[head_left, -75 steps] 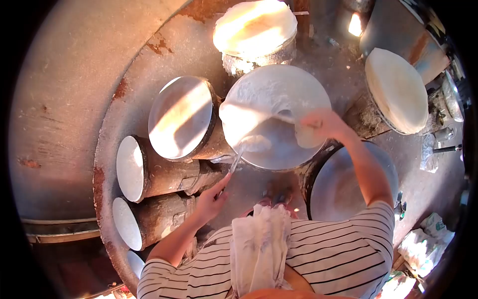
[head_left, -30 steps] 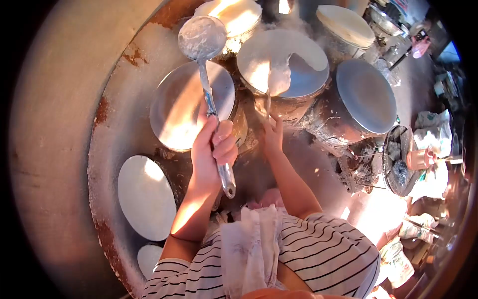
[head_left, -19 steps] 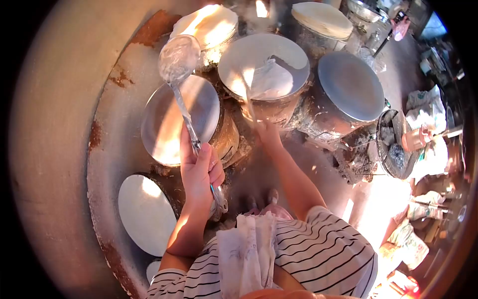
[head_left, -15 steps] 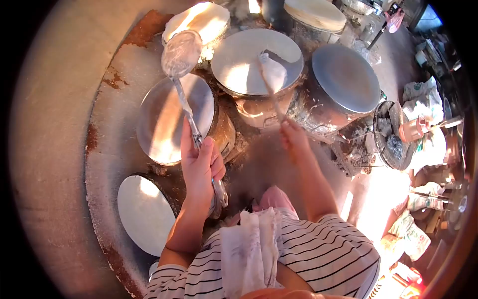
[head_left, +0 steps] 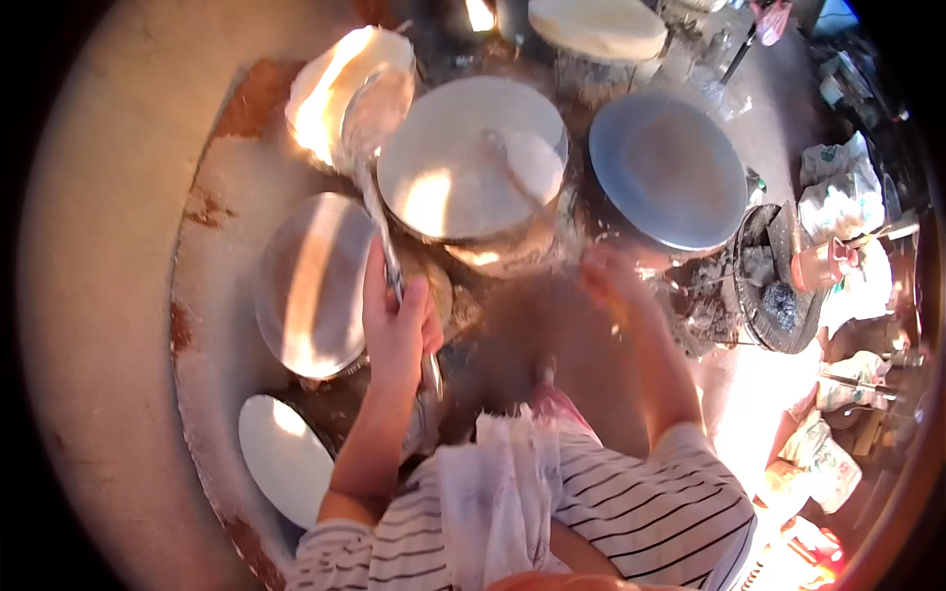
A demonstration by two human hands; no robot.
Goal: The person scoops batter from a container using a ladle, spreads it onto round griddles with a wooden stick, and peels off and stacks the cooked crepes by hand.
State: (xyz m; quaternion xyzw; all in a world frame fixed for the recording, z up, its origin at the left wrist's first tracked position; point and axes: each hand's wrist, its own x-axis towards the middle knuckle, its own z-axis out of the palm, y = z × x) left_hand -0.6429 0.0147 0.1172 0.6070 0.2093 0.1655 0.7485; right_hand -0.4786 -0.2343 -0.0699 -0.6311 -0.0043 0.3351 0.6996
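Observation:
My left hand (head_left: pixel 399 320) is closed around the metal handle of a ladle (head_left: pixel 377 110). The ladle's batter-smeared bowl is raised between a stack of pale flatbreads (head_left: pixel 330 84) and the middle round griddle (head_left: pixel 424 225). A thin white layer of batter (head_left: pixel 463 138) covers that griddle. In my right hand (head_left: pixel 613 276), blurred by motion, is the stick of a wooden spreader (head_left: pixel 517 177). Its head lies over the batter, right of the griddle's centre, too smeared to make out clearly.
Left of my left hand is a bare griddle (head_left: pixel 286 295) with a sunlit stripe. Below it, another griddle carries a white round sheet (head_left: pixel 281 458). A grey griddle (head_left: pixel 670 167) stands at right. More flatbreads (head_left: pixel 601 28) are stacked behind. A pink jug (head_left: pixel 823 264) is farther right.
The spreader has swept across the middle griddle, and the dark patch near its far edge is now white. My right hand has moved right and down. The whole view has shifted slightly.

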